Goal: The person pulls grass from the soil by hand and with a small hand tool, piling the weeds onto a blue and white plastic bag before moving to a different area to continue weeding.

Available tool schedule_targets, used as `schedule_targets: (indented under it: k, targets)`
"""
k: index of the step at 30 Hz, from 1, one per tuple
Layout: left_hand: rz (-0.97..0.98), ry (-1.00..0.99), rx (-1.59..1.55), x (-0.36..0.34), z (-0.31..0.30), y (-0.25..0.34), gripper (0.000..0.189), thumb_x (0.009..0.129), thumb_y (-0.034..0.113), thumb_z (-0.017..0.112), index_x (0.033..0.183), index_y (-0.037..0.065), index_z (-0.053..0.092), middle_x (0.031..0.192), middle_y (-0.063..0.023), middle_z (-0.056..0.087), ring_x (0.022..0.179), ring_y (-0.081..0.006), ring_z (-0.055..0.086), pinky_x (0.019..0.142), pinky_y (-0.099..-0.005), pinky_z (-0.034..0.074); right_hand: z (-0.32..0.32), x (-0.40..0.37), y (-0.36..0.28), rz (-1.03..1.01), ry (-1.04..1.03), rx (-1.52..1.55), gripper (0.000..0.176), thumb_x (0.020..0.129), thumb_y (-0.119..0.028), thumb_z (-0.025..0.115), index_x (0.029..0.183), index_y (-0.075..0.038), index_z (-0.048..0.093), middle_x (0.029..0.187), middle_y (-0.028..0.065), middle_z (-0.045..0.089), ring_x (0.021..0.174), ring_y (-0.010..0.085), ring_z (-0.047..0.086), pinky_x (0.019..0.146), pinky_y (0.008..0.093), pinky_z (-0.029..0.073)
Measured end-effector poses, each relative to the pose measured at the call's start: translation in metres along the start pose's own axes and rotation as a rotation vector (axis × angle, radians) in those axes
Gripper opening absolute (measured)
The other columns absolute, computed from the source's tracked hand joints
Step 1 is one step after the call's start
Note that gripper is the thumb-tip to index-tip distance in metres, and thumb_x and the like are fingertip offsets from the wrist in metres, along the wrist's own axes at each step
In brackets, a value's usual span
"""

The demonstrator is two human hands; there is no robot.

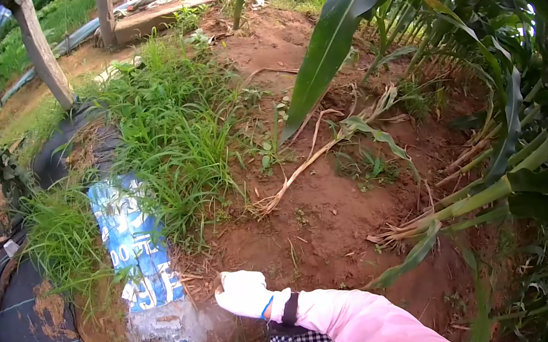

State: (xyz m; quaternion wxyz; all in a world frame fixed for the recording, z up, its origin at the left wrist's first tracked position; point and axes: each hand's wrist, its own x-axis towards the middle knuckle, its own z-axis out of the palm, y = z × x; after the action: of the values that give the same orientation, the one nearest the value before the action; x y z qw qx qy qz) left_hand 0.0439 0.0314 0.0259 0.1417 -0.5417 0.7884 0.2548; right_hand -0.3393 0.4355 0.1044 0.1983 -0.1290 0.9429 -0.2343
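My right hand (243,293), in a white glove with a dirty fingertip, reaches in from the lower right in a pink sleeve (370,321). Its fingers are curled into a fist, and whatever they may hold is hidden. Just left of it lies a blue and white printed plastic sheet (133,248) on the ground. The lower end of that sheet is torn and greyish. Bare reddish soil (311,242) surrounds the hand on its upper side. My left hand is out of view.
Leaning corn stalks (485,198) crowd the right side, and a broad corn leaf (339,38) hangs across the upper middle. A dry uprooted stalk (308,166) lies on the soil. Tall grass (171,129), black plastic sheeting (29,335) and a wooden post (42,52) are leftward.
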Motion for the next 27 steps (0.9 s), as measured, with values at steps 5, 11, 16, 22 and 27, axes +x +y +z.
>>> schedule_targets:
  k: [5, 11, 16, 22, 27]
  targets:
    - [0.187, -0.12, 0.314, -0.017, -0.017, 0.008, 0.046, 0.08, 0.033, 0.066, 0.119, 0.008, 0.063, 0.106, -0.0188, 0.067, 0.099, -0.0322, 0.065, 0.09, -0.0406, 0.049, -0.007, 0.007, 0.002, 0.031, -0.018, -0.006, 0.027, 0.082, -0.028, 0.054, 0.093, -0.01, 0.071, 0.08, 0.0139, 0.071, 0.075, 0.0298, 0.07, 0.069, 0.0412, 0.054]
    - [0.409, -0.049, -0.007, 0.064, 0.008, 0.142, 0.03, 0.08, 0.027, 0.065, 0.103, 0.007, 0.068, 0.096, -0.0167, 0.068, 0.094, -0.0334, 0.065, 0.083, -0.0408, 0.05, -0.005, 0.008, -0.003, 0.093, 0.067, 0.126, 0.019, 0.081, -0.015, 0.057, 0.089, -0.007, 0.072, 0.075, 0.0138, 0.07, 0.069, 0.0262, 0.068, 0.065, 0.0353, 0.052]
    - [0.732, -0.027, 0.124, 0.145, 0.06, 0.214, 0.034, 0.082, 0.021, 0.062, 0.114, 0.011, 0.061, 0.118, -0.0157, 0.061, 0.102, -0.0354, 0.061, 0.089, -0.0431, 0.048, 0.0, 0.014, -0.019, 0.119, 0.078, 0.095, 0.017, 0.082, -0.009, 0.057, 0.088, -0.003, 0.071, 0.075, 0.0131, 0.07, 0.067, 0.0211, 0.067, 0.063, 0.0317, 0.051]
    - [0.886, 0.079, 0.195, 0.203, 0.104, 0.313, 0.04, 0.085, 0.017, 0.057, 0.124, 0.01, 0.053, 0.129, -0.0171, 0.052, 0.099, -0.0372, 0.063, 0.081, -0.047, 0.052, 0.005, 0.011, -0.047, 0.258, 0.053, 0.075, 0.017, 0.084, -0.008, 0.057, 0.092, -0.001, 0.07, 0.078, 0.0126, 0.07, 0.069, 0.0186, 0.066, 0.066, 0.0296, 0.051]
    - [0.781, -0.055, 0.385, 0.254, 0.111, 0.305, 0.027, 0.088, 0.031, 0.053, 0.088, 0.006, 0.063, 0.092, -0.0149, 0.068, 0.085, -0.0345, 0.066, 0.073, -0.0489, 0.052, -0.012, 0.01, -0.075, 0.388, 0.057, 0.175, 0.018, 0.084, -0.003, 0.056, 0.094, 0.002, 0.069, 0.083, 0.0112, 0.07, 0.074, 0.0154, 0.064, 0.07, 0.0277, 0.05]
